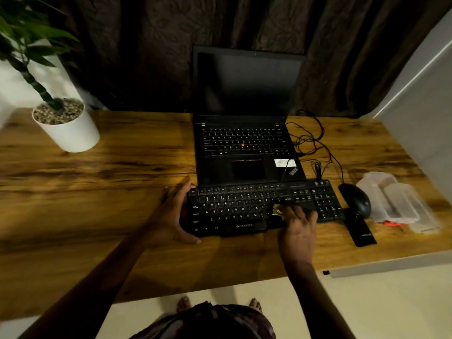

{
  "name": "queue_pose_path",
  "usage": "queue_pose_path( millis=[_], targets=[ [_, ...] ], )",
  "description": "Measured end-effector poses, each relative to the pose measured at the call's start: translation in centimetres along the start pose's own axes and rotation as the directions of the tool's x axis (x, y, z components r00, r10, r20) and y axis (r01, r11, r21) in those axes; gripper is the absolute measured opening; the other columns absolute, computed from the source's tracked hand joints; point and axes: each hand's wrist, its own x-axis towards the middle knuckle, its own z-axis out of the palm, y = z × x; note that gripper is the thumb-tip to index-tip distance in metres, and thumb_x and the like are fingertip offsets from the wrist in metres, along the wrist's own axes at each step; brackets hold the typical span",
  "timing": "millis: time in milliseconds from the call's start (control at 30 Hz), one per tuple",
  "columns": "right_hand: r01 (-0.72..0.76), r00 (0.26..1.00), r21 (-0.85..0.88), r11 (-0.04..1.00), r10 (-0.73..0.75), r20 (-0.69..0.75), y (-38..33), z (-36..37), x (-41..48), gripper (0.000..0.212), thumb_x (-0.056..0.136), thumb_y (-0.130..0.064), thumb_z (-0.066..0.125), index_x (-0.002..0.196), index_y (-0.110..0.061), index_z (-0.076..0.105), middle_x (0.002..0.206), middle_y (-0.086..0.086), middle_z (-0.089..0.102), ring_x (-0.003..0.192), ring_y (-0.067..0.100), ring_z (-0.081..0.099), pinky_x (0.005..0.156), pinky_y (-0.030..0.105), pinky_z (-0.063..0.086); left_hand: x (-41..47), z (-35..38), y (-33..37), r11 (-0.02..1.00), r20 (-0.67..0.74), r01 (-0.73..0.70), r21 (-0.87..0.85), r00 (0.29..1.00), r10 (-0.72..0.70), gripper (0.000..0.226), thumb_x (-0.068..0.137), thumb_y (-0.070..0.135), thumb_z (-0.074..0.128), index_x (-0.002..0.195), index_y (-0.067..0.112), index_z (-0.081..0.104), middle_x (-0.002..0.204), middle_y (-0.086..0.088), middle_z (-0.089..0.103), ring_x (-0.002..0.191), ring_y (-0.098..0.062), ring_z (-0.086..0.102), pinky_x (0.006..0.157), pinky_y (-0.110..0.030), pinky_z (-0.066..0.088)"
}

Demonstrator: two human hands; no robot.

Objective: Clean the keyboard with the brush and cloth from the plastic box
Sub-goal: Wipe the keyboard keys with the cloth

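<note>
A black keyboard [234, 209] lies on the wooden desk in front of an open laptop. My left hand [171, 211] braces the keyboard's left end, fingers straight along the edge and thumb at the front corner. My right hand [297, 226] presses with spread fingers on a dark cloth [305, 206] that covers keys right of the letter block. A small pale bit [277, 211] shows by my thumb; I cannot tell what it is. The clear plastic box [391, 204] sits open at the right, with an orange piece [391, 223] at its front edge.
The laptop [247, 148] stands behind the keyboard with tangled cables [315, 143] to its right. A black mouse [357, 199] and a flat black object [362, 232] lie between keyboard and box. A white plant pot [71, 133] stands at the far left.
</note>
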Motion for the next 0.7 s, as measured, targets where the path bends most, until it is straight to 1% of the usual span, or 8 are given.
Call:
queue_pose_path(
  millis=[200, 267, 367, 400, 467, 567, 633, 700],
  targets=[
    [0.23, 0.973, 0.074, 0.97, -0.231, 0.011, -3.9, 0.9, -1.7, 0.048, 0.072, 0.011, 0.051, 0.107, -0.013, 0.072, 0.109, 0.006, 0.069, 0.092, 0.031, 0.052, 0.068, 0.036, 0.048, 0.0, 0.0, -0.2, 1.0, 0.004, 0.01, 0.018, 1.0, -0.01, 0.161, 0.04, 0.075, 0.087, 0.158, 0.034, -0.013, 0.169, 0.008, 0.002, 0.155, -0.014, -0.01, 0.123, -0.043, -0.015],
    [0.25, 0.968, 0.053, 0.967, -0.251, 0.015, -3.6, 0.7, -1.5, 0.051, 0.069, 0.012, 0.051, 0.107, -0.014, 0.072, 0.109, 0.005, 0.069, 0.091, 0.03, 0.052, 0.067, 0.033, 0.045, -0.1, 0.0, -0.1, 1.0, 0.004, 0.001, 0.02, 1.0, -0.001, 0.161, 0.041, 0.074, 0.088, 0.158, 0.033, -0.013, 0.168, 0.009, 0.002, 0.154, -0.011, -0.01, 0.121, -0.034, -0.018],
    [0.136, 0.991, 0.019, 0.991, -0.136, 0.01, -1.6, 0.1, -0.6, 0.06, 0.065, 0.02, 0.059, 0.111, -0.017, 0.07, 0.11, 0.006, 0.067, 0.09, 0.025, 0.043, 0.067, 0.029, 0.032, -0.1, -0.1, 0.4, 1.0, 0.003, -0.022, 0.006, 1.0, 0.022, 0.16, 0.043, 0.066, 0.092, 0.16, 0.027, -0.009, 0.165, 0.014, 0.003, 0.144, 0.01, -0.017, 0.114, -0.02, -0.025],
    [0.092, 0.996, 0.014, 0.996, -0.092, 0.011, -1.0, -0.1, -0.4, 0.063, 0.063, 0.02, 0.063, 0.113, -0.017, 0.07, 0.11, 0.006, 0.067, 0.09, 0.023, 0.04, 0.068, 0.029, 0.03, -0.1, -0.1, 0.5, 1.0, 0.001, -0.026, 0.004, 1.0, 0.026, 0.159, 0.043, 0.065, 0.092, 0.16, 0.025, -0.008, 0.165, 0.014, 0.004, 0.145, 0.01, -0.016, 0.116, -0.022, -0.025],
    [0.053, 0.998, 0.013, 0.999, -0.053, 0.017, -1.0, -0.1, -0.2, 0.063, 0.064, 0.019, 0.068, 0.115, -0.018, 0.069, 0.11, 0.006, 0.067, 0.09, 0.022, 0.038, 0.067, 0.029, 0.03, 0.0, -0.2, 0.4, 1.0, -0.004, -0.021, 0.003, 1.0, 0.021, 0.159, 0.042, 0.068, 0.091, 0.16, 0.025, -0.007, 0.167, 0.009, 0.01, 0.152, -0.002, -0.008, 0.122, -0.035, -0.019],
    [0.155, 0.987, 0.057, 0.986, -0.157, 0.033, -3.3, 0.5, -0.9, 0.05, 0.071, 0.01, 0.07, 0.113, -0.016, 0.068, 0.11, 0.008, 0.067, 0.094, 0.028, 0.048, 0.069, 0.032, 0.044, -0.1, -0.1, 0.2, 1.0, -0.001, -0.007, -0.001, 1.0, 0.007, 0.16, 0.041, 0.07, 0.09, 0.16, 0.028, -0.008, 0.168, 0.008, 0.011, 0.154, -0.008, -0.005, 0.123, -0.039, -0.016],
    [0.247, 0.967, 0.109, 0.963, -0.252, 0.032, -5.5, 1.1, -1.9, 0.032, 0.082, 0.001, 0.062, 0.11, -0.013, 0.07, 0.109, 0.009, 0.068, 0.096, 0.032, 0.054, 0.071, 0.038, 0.052, -0.1, -0.1, 0.4, 1.0, 0.001, -0.022, -0.017, 1.0, 0.022, 0.16, 0.04, 0.065, 0.093, 0.16, 0.028, -0.007, 0.167, 0.011, 0.009, 0.15, 0.002, -0.011, 0.121, -0.033, -0.019],
    [0.314, 0.947, 0.145, 0.938, -0.32, 0.026, -7.3, 1.4, -2.6, 0.036, 0.087, -0.005, 0.042, 0.107, -0.013, 0.071, 0.108, 0.009, 0.068, 0.094, 0.032, 0.056, 0.069, 0.038, 0.052, -0.2, -0.2, 0.7, 0.999, 0.004, -0.036, -0.038, 0.999, 0.036, 0.161, 0.04, 0.057, 0.096, 0.161, 0.022, -0.004, 0.161, 0.017, 0.01, 0.138, 0.021, -0.016, 0.115, -0.021, -0.023]
  ],
)
